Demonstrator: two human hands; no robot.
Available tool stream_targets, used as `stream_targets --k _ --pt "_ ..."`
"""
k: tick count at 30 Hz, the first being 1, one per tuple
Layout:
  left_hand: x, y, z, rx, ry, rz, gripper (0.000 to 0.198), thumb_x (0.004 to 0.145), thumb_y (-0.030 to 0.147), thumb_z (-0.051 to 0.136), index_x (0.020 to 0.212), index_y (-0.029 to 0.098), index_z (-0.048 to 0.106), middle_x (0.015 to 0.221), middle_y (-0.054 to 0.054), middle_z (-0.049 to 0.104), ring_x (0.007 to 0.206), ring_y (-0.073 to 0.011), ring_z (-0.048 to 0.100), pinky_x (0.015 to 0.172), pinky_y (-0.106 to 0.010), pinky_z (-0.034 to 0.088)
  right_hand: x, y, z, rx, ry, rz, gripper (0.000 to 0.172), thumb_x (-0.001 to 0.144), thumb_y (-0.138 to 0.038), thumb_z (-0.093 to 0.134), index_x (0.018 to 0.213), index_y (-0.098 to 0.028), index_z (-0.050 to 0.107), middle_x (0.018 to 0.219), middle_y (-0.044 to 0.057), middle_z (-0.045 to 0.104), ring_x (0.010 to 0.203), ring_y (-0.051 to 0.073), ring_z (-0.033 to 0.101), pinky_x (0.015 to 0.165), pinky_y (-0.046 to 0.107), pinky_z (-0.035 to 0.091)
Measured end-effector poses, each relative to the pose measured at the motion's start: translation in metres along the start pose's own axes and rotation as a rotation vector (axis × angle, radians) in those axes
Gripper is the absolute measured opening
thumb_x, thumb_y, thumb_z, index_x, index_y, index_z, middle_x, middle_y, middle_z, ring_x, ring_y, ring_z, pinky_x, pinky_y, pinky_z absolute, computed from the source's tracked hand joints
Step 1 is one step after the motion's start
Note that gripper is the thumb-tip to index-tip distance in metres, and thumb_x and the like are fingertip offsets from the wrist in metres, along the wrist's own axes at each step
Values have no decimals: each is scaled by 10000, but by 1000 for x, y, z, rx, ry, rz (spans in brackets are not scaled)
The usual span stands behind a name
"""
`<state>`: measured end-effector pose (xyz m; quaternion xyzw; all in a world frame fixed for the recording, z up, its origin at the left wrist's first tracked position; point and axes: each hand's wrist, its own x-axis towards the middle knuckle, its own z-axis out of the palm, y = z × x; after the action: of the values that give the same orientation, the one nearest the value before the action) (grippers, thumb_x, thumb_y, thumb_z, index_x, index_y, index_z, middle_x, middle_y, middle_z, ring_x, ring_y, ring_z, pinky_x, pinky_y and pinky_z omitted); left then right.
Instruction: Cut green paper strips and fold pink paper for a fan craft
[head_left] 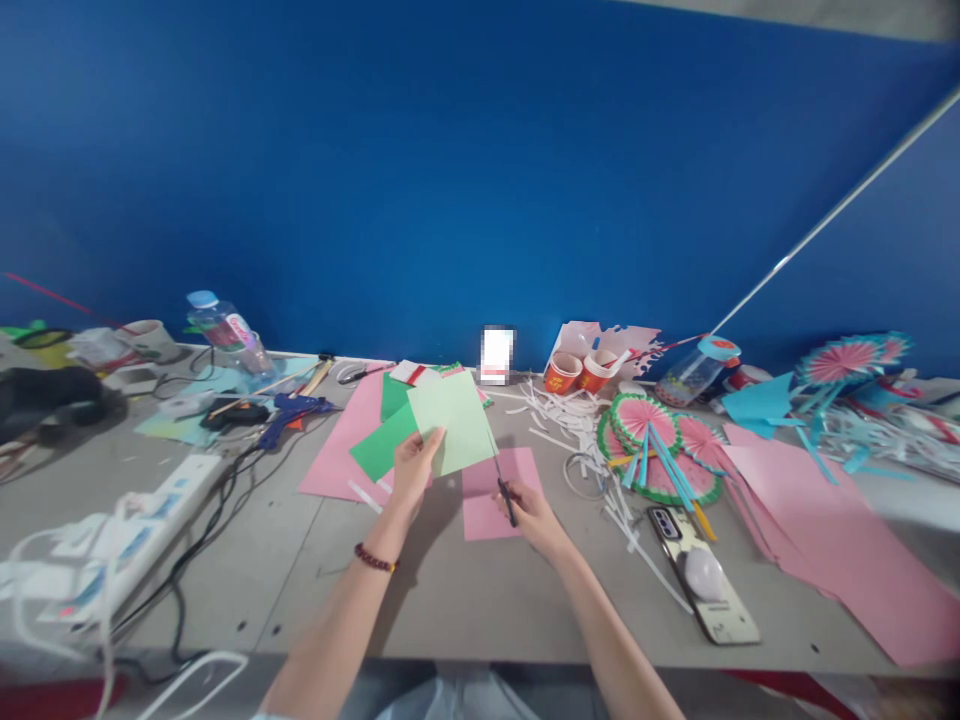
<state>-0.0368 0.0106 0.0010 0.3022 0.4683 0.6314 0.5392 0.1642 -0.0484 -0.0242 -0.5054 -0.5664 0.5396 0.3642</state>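
My left hand [415,468] grips a light green sheet of paper [452,420] by its lower left edge, thumb on top. In my right hand [534,517] is a pair of dark-handled scissors [508,503], its blades at the right edge of the light green sheet. Below the scissors a pink paper square [480,515] lies on the table. Behind my left hand, darker green paper [379,450] rests over a large pink sheet [330,465].
At left are a power strip [142,535], a blue glue gun [289,415] and a bottle [229,330]. To the right lie paper strips [559,415], paper cups [562,374], pink-and-green paper fans [649,430], a phone [720,610] and pink sheets [840,520].
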Motion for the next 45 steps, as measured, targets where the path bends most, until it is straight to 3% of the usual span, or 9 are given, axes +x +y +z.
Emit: stream_targets --k 28,45 --pt "-7 8 5 147 -4 27 407 579 472 786 801 137 727 795 -74 730 653 -174 644 599 -262 489 0 2 0 25 -3 -1 494 748 -645 550 783 -153 552 634 -22 428 562 94 365 538 239 308" --pt "-9 9 5 137 10 23 380 591 453 785 780 130 721 722 -60 714 590 -152 615 549 -234 455 -1 -4 -1 16 28 7 504 712 -649 585 786 -151 615 613 -4 494 575 114 442 531 235 359"
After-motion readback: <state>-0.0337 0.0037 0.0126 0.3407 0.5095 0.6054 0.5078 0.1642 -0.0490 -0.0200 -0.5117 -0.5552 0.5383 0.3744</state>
